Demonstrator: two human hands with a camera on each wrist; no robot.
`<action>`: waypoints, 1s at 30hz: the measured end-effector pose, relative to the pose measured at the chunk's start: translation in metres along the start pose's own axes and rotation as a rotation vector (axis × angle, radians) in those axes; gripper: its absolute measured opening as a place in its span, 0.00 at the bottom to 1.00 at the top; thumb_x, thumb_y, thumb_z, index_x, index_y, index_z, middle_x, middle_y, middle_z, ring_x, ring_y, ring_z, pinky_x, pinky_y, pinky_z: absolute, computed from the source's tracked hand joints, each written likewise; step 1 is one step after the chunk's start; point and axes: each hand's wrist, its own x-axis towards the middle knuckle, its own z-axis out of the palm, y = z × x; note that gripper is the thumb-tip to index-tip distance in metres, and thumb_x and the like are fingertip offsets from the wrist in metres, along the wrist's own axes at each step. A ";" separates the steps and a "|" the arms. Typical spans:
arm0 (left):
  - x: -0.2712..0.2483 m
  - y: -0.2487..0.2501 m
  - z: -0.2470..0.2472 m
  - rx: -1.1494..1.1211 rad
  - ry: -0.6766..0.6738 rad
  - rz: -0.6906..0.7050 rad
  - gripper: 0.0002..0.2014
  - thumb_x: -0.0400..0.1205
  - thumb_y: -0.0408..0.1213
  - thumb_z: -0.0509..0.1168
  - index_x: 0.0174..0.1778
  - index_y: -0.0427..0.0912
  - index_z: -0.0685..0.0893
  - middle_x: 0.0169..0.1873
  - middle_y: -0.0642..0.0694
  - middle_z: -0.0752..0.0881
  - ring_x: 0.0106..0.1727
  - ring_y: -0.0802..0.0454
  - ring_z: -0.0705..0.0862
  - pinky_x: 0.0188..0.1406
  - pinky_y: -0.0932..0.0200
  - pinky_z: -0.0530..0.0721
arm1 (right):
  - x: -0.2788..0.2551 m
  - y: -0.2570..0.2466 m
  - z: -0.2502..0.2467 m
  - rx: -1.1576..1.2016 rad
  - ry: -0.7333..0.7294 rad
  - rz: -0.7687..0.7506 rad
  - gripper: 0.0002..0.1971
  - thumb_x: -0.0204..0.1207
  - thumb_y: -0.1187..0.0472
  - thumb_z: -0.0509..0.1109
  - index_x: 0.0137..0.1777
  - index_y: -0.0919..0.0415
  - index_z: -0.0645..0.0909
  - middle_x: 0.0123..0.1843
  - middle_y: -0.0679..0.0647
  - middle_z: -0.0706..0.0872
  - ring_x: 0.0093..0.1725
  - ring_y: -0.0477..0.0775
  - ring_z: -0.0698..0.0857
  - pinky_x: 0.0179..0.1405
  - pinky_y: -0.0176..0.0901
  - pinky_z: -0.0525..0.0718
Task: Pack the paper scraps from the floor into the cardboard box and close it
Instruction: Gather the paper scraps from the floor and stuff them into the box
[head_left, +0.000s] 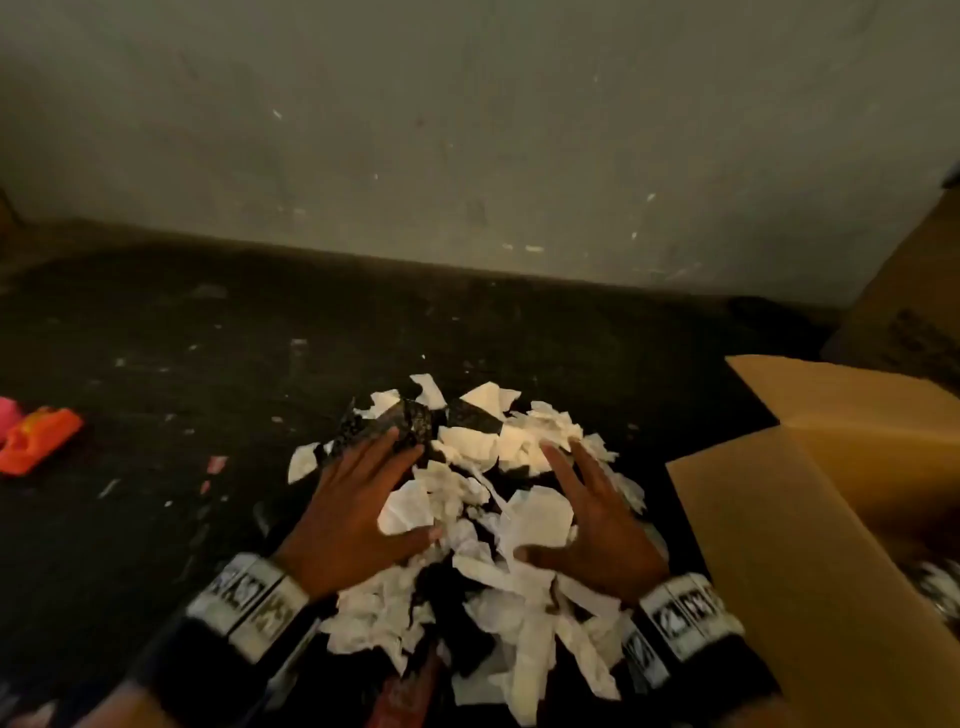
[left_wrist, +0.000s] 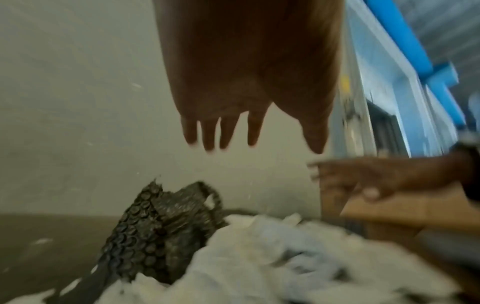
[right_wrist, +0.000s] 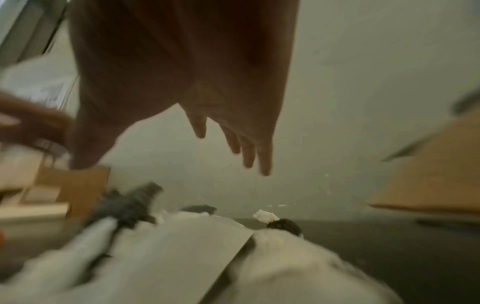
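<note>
A heap of white paper scraps (head_left: 467, 525) mixed with black bubble wrap (head_left: 410, 426) lies on the dark floor. My left hand (head_left: 358, 499) hovers over the heap's left side with straight, spread fingers. My right hand (head_left: 592, 514) is spread over the right side, palm down. Neither holds anything. The open cardboard box (head_left: 810, 525) stands just right of the heap, flaps up, with some scraps inside (head_left: 935, 587). The left wrist view shows my left hand (left_wrist: 233, 131) above the bubble wrap (left_wrist: 161, 222) and scraps (left_wrist: 272, 257). In the right wrist view my right hand (right_wrist: 233, 148) hangs above the scraps (right_wrist: 182, 257).
An orange and pink plastic object (head_left: 36, 439) lies on the floor at far left. A grey wall (head_left: 467, 130) runs behind the heap. Another cardboard box (head_left: 914, 301) leans at the right edge. Small paper bits dot the floor (head_left: 182, 364).
</note>
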 end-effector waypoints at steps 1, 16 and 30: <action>0.017 -0.002 0.002 0.083 -0.009 0.001 0.55 0.56 0.85 0.40 0.79 0.62 0.44 0.82 0.52 0.40 0.81 0.53 0.37 0.79 0.41 0.40 | 0.018 0.004 0.001 -0.074 -0.018 -0.019 0.61 0.59 0.32 0.77 0.79 0.33 0.32 0.85 0.47 0.31 0.85 0.57 0.39 0.83 0.63 0.50; 0.115 -0.049 0.115 0.212 -0.377 -0.239 0.66 0.48 0.85 0.59 0.64 0.68 0.15 0.77 0.42 0.24 0.80 0.36 0.33 0.74 0.23 0.41 | 0.150 0.055 0.082 -0.322 -0.458 0.010 0.73 0.51 0.28 0.78 0.76 0.41 0.19 0.81 0.57 0.21 0.81 0.73 0.30 0.73 0.87 0.40; 0.105 -0.025 0.109 -0.043 -0.186 -0.075 0.57 0.69 0.59 0.71 0.68 0.71 0.23 0.76 0.50 0.25 0.76 0.44 0.69 0.68 0.50 0.78 | 0.123 0.037 0.089 -0.028 -0.145 -0.043 0.54 0.64 0.24 0.52 0.84 0.59 0.49 0.85 0.60 0.58 0.81 0.62 0.64 0.80 0.51 0.62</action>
